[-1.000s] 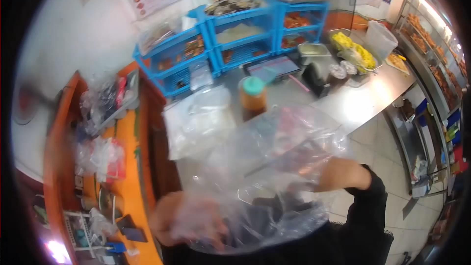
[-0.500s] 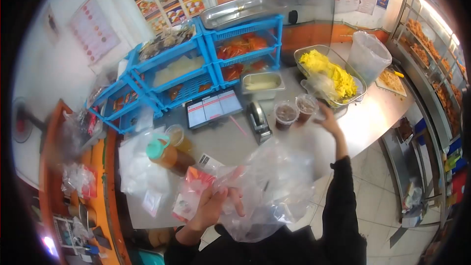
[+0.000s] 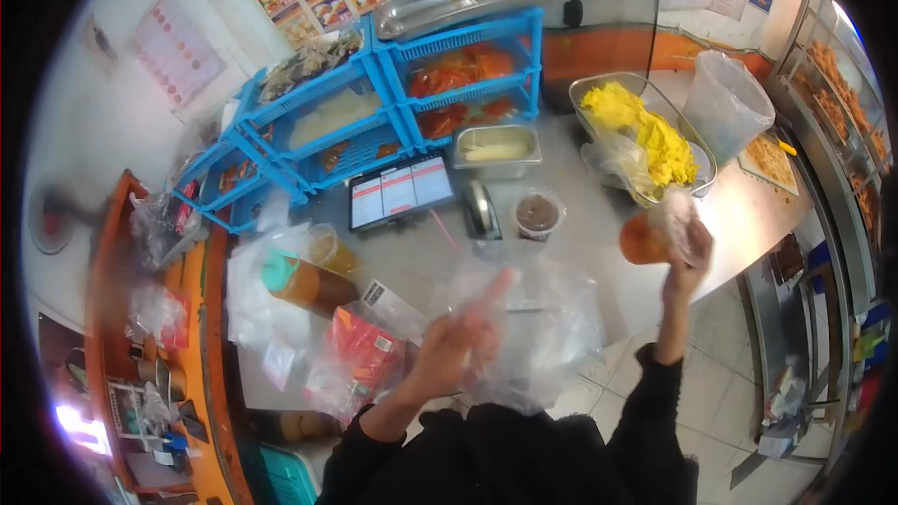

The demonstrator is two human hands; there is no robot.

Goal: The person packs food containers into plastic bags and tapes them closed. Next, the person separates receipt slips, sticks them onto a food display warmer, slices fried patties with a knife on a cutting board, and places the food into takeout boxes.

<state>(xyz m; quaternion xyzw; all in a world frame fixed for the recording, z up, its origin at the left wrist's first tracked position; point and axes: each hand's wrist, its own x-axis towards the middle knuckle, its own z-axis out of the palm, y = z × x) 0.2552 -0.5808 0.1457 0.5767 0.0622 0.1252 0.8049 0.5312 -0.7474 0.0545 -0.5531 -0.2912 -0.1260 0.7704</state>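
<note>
In the head view, my right hand (image 3: 690, 252) grips a lidded plastic cup (image 3: 645, 238) of amber-brown drink, tilted on its side above the counter's right part. My left hand (image 3: 460, 341) is closed on a clear plastic bag (image 3: 552, 332) that hangs over the counter's front edge; its fingers are blurred. Another lidded cup (image 3: 538, 214) of dark drink stands upright behind the bag. To the left of the bag lie a red and white packet (image 3: 360, 348) and a white card (image 3: 393, 310).
A tape dispenser (image 3: 481, 209), a tablet (image 3: 400, 191) and a green-capped bottle (image 3: 309, 282) stand on the counter. Blue racks (image 3: 402, 117) rise behind. A tray of yellow food (image 3: 645, 136) and a clear plastic tub (image 3: 730, 103) are at the right rear.
My right hand has taken one of the two cups, lifted it to the right and tilted it. My left hand has moved up and right with the bag.
</note>
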